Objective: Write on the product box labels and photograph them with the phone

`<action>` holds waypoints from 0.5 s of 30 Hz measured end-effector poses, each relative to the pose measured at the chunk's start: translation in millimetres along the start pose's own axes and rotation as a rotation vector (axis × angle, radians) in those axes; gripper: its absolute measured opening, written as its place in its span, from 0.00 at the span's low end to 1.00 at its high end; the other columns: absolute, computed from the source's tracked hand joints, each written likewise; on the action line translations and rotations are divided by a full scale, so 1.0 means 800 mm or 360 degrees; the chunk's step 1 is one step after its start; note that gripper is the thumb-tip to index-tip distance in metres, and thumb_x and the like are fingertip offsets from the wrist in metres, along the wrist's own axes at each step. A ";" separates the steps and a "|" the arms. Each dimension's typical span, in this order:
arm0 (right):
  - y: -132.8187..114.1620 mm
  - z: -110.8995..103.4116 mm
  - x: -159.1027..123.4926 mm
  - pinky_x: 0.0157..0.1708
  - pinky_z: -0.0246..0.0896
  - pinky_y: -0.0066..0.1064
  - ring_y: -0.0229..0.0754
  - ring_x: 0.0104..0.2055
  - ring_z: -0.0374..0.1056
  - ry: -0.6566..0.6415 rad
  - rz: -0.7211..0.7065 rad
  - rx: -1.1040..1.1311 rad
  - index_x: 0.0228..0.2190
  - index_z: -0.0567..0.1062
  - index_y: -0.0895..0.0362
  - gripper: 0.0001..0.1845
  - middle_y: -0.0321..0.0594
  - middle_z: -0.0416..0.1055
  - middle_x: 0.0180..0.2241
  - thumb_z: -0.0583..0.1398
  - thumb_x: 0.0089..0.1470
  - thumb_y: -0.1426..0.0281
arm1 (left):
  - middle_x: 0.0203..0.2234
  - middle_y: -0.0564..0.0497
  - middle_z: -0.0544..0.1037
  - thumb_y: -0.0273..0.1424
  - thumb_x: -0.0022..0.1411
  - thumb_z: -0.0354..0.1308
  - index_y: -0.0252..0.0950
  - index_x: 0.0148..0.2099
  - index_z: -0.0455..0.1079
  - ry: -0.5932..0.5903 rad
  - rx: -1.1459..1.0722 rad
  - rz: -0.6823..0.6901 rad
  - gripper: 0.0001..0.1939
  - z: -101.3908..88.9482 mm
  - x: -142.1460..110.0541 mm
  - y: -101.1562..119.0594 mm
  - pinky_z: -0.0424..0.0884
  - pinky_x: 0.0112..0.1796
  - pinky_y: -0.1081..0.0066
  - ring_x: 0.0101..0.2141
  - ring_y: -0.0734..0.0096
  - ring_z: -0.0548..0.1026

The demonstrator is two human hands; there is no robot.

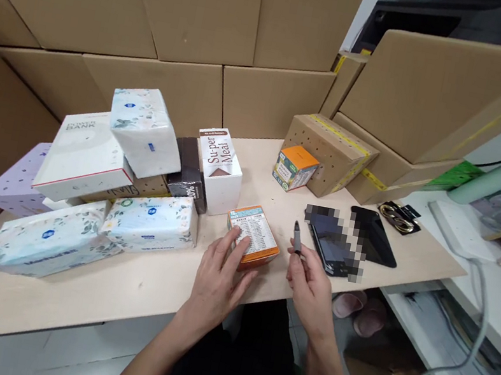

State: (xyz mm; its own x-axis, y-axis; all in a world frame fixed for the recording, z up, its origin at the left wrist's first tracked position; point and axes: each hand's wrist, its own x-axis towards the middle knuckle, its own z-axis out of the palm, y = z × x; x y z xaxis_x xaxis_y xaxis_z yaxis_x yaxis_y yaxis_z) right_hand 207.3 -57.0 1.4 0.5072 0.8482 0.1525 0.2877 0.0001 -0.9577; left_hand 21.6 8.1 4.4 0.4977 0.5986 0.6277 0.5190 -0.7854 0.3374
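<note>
A small orange box (256, 234) with a white printed label lies on the table in front of me. My left hand (222, 273) steadies it, with fingertips on its top and the thumb along its near side. To the right of the box, my right hand (311, 282) pinches a slim grey tool (297, 238) whose dark tip points up and away from me. Whether it is a pen or a small cutter I cannot tell. The tool and the box are apart. Beside my right hand lies a dark phone-like device (331, 237), partly blurred out.
Tissue packs (152, 222), a white power bank box (85, 152) and a Super Meal box (219, 172) stand at left. Behind are another orange box (295, 166) and a perforated carton (324, 152). A black flat pouch (372, 235) and packaged cable (397, 218) lie right.
</note>
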 end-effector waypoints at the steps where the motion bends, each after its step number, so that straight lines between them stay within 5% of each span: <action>1: -0.002 -0.005 0.000 0.31 0.64 0.30 0.35 0.31 0.65 0.0042 0.0020 0.0021 0.52 0.73 0.52 0.19 0.41 0.71 0.43 0.56 0.64 0.58 | 0.64 0.35 0.62 0.31 0.66 0.60 0.36 0.69 0.53 -0.0013 -0.0028 -0.0004 0.33 0.000 -0.001 0.000 0.70 0.58 0.53 0.63 0.53 0.64; 6: -0.020 -0.017 -0.003 0.29 0.63 0.29 0.33 0.27 0.63 0.0238 -0.0006 0.0264 0.57 0.70 0.49 0.20 0.36 0.73 0.36 0.56 0.65 0.61 | 0.65 0.35 0.59 0.31 0.66 0.60 0.38 0.69 0.53 0.0082 -0.0131 -0.0082 0.33 0.000 -0.002 0.004 0.70 0.58 0.52 0.64 0.52 0.62; 9: -0.037 -0.018 0.000 0.28 0.65 0.29 0.33 0.25 0.66 0.0114 -0.0104 0.0552 0.63 0.60 0.43 0.27 0.34 0.75 0.35 0.57 0.64 0.65 | 0.63 0.35 0.60 0.30 0.65 0.62 0.37 0.65 0.58 0.0156 -0.0017 -0.0062 0.29 0.002 0.002 0.009 0.70 0.58 0.49 0.63 0.49 0.63; 11: -0.050 -0.022 0.005 0.27 0.66 0.30 0.34 0.24 0.68 -0.0030 -0.0158 0.0748 0.59 0.65 0.44 0.24 0.33 0.76 0.32 0.58 0.63 0.65 | 0.62 0.36 0.63 0.31 0.64 0.62 0.36 0.63 0.61 0.0168 0.0058 -0.0018 0.28 0.005 0.006 0.011 0.67 0.59 0.45 0.62 0.47 0.63; 13: -0.063 -0.028 0.014 0.26 0.67 0.33 0.38 0.25 0.71 -0.0201 -0.0204 0.0910 0.50 0.72 0.48 0.19 0.37 0.77 0.29 0.56 0.62 0.53 | 0.60 0.36 0.65 0.30 0.64 0.62 0.36 0.62 0.63 0.0157 0.0063 0.0013 0.25 0.007 0.011 0.012 0.67 0.59 0.44 0.61 0.47 0.63; 15: -0.072 -0.032 0.024 0.24 0.68 0.37 0.44 0.25 0.72 -0.0332 -0.0264 0.0979 0.46 0.73 0.51 0.38 0.42 0.78 0.29 0.50 0.53 0.35 | 0.58 0.37 0.67 0.28 0.65 0.60 0.35 0.60 0.64 0.0157 0.0028 0.0032 0.22 0.006 0.014 0.011 0.68 0.58 0.47 0.60 0.50 0.64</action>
State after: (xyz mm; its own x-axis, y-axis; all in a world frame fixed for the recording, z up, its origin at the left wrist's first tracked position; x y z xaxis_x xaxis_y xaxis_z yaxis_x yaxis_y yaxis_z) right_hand 221.1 -54.6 65.7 0.3105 0.8957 0.3184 -0.1989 0.3888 -0.8996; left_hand 35.0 8.2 11.2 0.4378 0.5638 0.7003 0.5221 -0.7936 0.3125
